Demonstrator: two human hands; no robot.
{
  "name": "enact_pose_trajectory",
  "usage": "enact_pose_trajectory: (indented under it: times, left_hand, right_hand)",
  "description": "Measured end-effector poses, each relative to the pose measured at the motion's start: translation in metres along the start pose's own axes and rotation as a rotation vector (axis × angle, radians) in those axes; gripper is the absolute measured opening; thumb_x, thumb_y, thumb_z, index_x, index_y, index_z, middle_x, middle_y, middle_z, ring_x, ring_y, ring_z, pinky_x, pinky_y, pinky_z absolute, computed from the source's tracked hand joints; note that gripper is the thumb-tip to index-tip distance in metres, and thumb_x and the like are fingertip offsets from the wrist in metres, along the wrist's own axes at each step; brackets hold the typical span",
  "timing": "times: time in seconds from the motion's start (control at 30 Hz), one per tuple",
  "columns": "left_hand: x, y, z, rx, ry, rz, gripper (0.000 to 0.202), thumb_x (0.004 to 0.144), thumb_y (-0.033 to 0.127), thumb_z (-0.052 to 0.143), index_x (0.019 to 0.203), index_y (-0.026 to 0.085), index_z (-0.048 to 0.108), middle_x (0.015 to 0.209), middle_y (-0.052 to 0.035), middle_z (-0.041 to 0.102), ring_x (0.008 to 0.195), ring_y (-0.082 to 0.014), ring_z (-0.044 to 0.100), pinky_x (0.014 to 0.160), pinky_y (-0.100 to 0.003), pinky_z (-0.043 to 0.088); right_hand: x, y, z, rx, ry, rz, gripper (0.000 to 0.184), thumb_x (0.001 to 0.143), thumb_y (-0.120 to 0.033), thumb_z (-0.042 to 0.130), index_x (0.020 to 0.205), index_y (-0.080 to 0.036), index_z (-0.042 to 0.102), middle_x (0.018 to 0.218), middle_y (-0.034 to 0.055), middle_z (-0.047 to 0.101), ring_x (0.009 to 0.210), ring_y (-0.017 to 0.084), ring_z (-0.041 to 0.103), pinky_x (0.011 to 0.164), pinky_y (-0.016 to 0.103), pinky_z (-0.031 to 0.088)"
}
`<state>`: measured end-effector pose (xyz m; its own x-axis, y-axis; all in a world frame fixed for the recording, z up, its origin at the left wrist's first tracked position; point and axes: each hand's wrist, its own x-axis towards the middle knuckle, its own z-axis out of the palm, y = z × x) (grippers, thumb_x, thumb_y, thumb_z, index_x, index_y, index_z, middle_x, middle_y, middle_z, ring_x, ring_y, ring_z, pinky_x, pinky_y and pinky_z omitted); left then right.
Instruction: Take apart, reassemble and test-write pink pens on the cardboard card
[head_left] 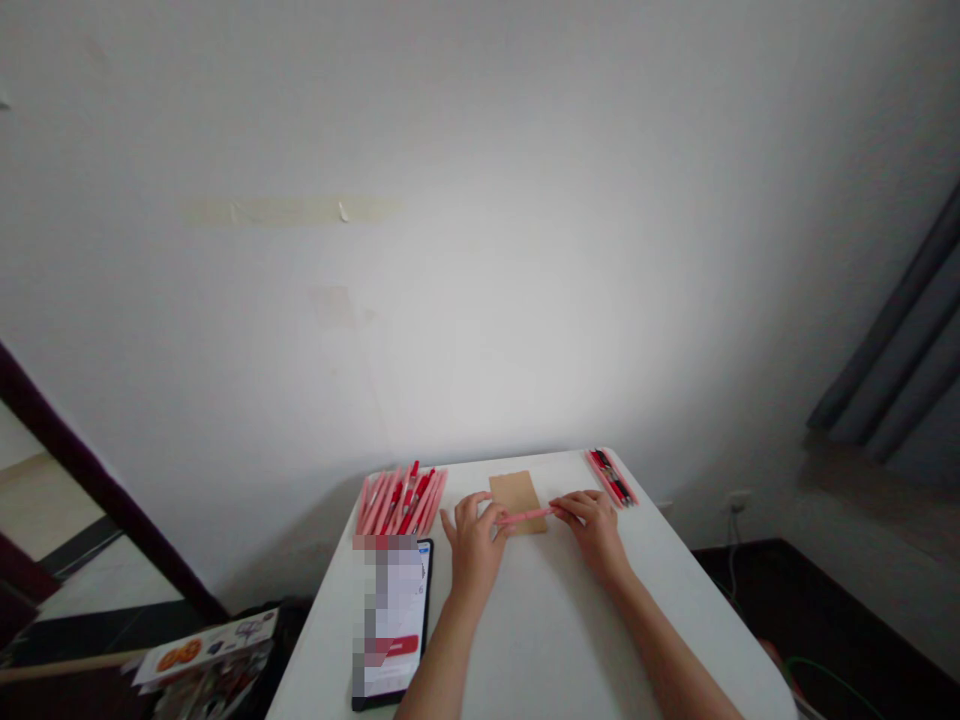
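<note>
A slim pink pen [531, 516] is held level between my two hands. My left hand [474, 538] pinches its left end, and the fingertips of my right hand [592, 525] close on its right end. Under and behind the pen lies a brown piece of card or paper [514, 488] on the white table. To the left of my left hand is a loose pile of pink and red pens [397, 503]. Beyond my right hand, a small row of pink, red and black pens [609, 478] lies near the table's far right corner.
A smartphone [401, 620] with a lit, partly blurred screen lies on the white table [547, 640], left of my left forearm. A pale wall [525, 250] rises behind the table. On the floor to the left stands a dark bag or bin with a printed box [206, 648].
</note>
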<state>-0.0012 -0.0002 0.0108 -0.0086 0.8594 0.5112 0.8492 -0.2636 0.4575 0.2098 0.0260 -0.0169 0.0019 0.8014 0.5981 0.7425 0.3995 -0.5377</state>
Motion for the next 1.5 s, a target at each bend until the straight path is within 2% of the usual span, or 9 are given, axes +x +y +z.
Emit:
enact_pose_trajectory:
  times: [0.33, 0.87, 1.17, 1.5]
  left_hand:
    - [-0.0003, 0.0013, -0.0017, 0.033, 0.007, -0.002, 0.010, 0.081, 0.026, 0.061, 0.088, 0.030, 0.068, 0.117, -0.0023, 0.061, 0.118, -0.0244, 0.049, 0.108, -0.067, 0.018]
    - [-0.0005, 0.0004, -0.0006, 0.056, 0.014, -0.023, 0.017, 0.085, 0.024, 0.053, 0.089, 0.029, 0.069, 0.118, -0.0046, 0.061, 0.117, -0.0246, 0.050, 0.107, -0.069, 0.017]
    - [-0.0005, 0.0021, -0.0031, 0.060, 0.043, -0.053, 0.017, 0.084, 0.022, 0.054, 0.088, 0.028, 0.070, 0.117, -0.0046, 0.062, 0.115, -0.0243, 0.051, 0.107, -0.063, 0.022]
    - [-0.0002, 0.0013, -0.0036, 0.065, 0.061, -0.088, 0.018, 0.085, 0.026, 0.053, 0.090, 0.026, 0.070, 0.116, -0.0052, 0.063, 0.114, -0.0243, 0.051, 0.107, -0.058, 0.021]
  right_hand:
    - [-0.0001, 0.0022, 0.0017, 0.023, -0.006, 0.000, 0.024, 0.088, -0.042, 0.053, 0.092, -0.032, 0.075, 0.091, 0.0036, 0.073, 0.093, 0.026, 0.055, 0.083, 0.040, 0.041]
    - [0.0004, 0.0010, -0.0014, 0.048, -0.009, 0.058, 0.033, 0.090, -0.047, 0.046, 0.094, -0.031, 0.074, 0.095, 0.0049, 0.073, 0.095, 0.027, 0.055, 0.085, 0.042, 0.040]
    - [0.0011, 0.0006, -0.0030, 0.052, 0.018, 0.078, 0.037, 0.090, -0.051, 0.045, 0.094, -0.030, 0.075, 0.095, 0.0056, 0.072, 0.094, 0.027, 0.055, 0.086, 0.043, 0.039]
    - [0.0013, 0.0000, -0.0045, 0.063, 0.057, 0.105, 0.039, 0.090, -0.051, 0.044, 0.093, -0.028, 0.075, 0.095, 0.0061, 0.072, 0.093, 0.027, 0.056, 0.087, 0.044, 0.040]
